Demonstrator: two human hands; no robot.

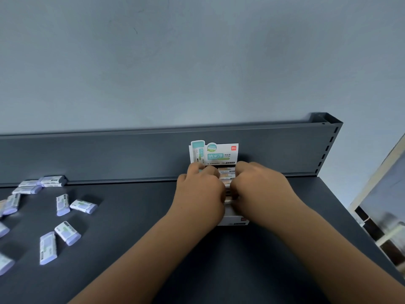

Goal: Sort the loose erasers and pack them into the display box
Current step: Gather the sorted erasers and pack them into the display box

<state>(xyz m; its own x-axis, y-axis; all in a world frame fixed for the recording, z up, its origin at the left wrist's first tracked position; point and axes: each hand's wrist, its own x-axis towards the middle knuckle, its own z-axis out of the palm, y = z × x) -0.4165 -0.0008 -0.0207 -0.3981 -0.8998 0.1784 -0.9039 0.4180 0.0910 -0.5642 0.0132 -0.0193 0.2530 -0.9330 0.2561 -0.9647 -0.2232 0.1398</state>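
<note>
The white display box (235, 221) stands on the dark shelf against the back rail, its printed header card (221, 153) upright behind it. A row of packed erasers (227, 174) shows between my hands. My left hand (200, 194) lies over the box's left side and my right hand (262, 189) over its right side. Both have their fingers curled down into the box, with the fingertips hidden. Several loose lilac-and-white erasers lie at the far left, among them one eraser (83, 206) and another eraser (67, 233).
The dark grey shelf (135, 238) has a raised back rail (109, 156) with two erasers (52, 181) leaning on it. The shelf's right edge (350, 218) drops off beside a pale frame. A plain grey-blue wall rises behind.
</note>
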